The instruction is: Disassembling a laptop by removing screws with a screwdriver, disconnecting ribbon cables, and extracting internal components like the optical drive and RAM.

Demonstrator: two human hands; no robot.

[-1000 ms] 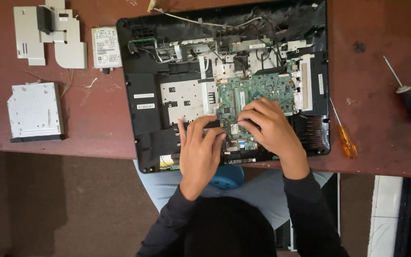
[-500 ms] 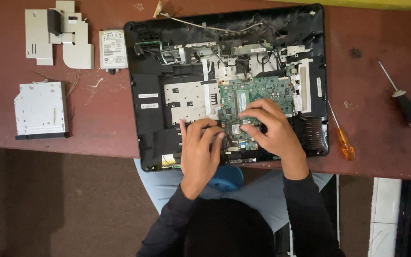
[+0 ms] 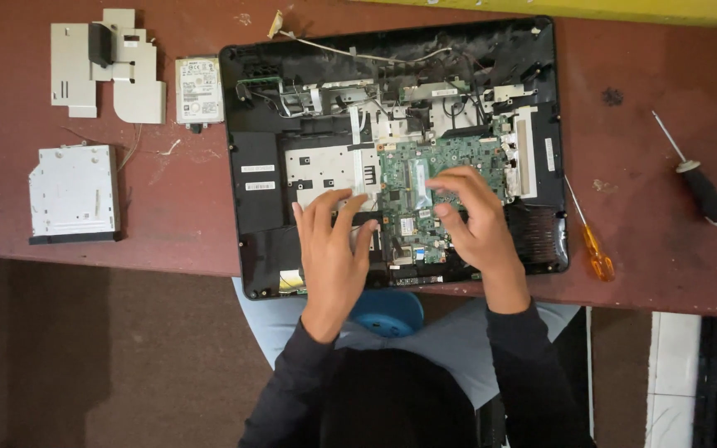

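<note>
A: Head view is showing both hands working inside the opened black laptop chassis (image 3: 259, 191) lying on the red-brown tabletop (image 3: 649, 249). The left hand (image 3: 334, 249) is lying flat with fingers (image 3: 323, 211) spread, pressing on the black strip just left of the green circuit board (image 3: 433, 191) — it is gripping nothing.

B: And the right hand (image 3: 470, 220)?

A: It is resting on the board itself, fingers curled down onto it — whether they are pinching a connector or a screw, I cannot tell.

B: So which step is this looking like?

A: Judging by the stripped parts — the silver optical drive (image 3: 74, 193), the hard drive (image 3: 199, 91), the grey metal brackets (image 3: 105, 66) — it is looking like the board is being freed. That is calling for steady, even pressure, and probably the orange-handled screwdriver (image 3: 591, 245) lying just right of the chassis; the black-handled screwdriver (image 3: 703, 187) is lying well apart.
</note>
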